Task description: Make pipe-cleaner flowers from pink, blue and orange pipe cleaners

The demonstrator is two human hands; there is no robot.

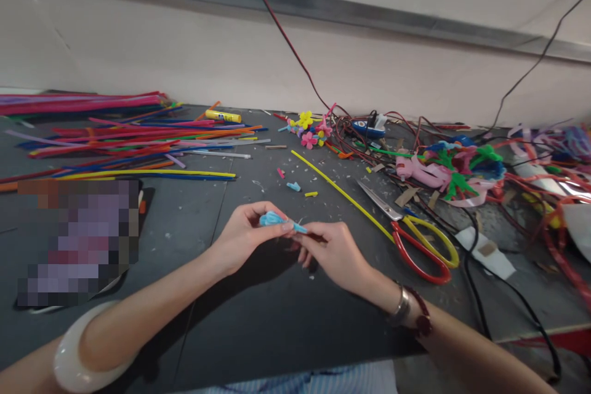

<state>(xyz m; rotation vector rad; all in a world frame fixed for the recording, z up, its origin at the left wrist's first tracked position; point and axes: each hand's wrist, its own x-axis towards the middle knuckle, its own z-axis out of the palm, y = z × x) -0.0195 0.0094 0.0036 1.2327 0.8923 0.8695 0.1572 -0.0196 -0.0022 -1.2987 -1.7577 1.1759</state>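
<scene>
Between my two hands, above the dark table, is a small light-blue piece (pixel 272 218) that looks like folded pipe cleaner. My left hand (pixel 247 231) pinches its looped part between thumb and fingers. The thumb and fingers of my right hand (pixel 335 249) are closed on its narrow right end. Just beyond the hands lie a small blue scrap (pixel 293 186), a short yellow piece (pixel 311 194) and a pink bit (pixel 281 173). A long yellow pipe cleaner (pixel 341 192) runs diagonally to the scissors (pixel 422 241), which have red and yellow handles and lie partly open.
Colourful pipe cleaners (pixel 138 135) and a glue stick (pixel 223 116) lie back left, above a pixelated dark-edged object (pixel 78 246). Small flowers (pixel 308 129) sit at the back. Tangled cables (pixel 471 252), a pink craft piece (pixel 422 172) and red ribbons (pixel 558 246) cover the right side.
</scene>
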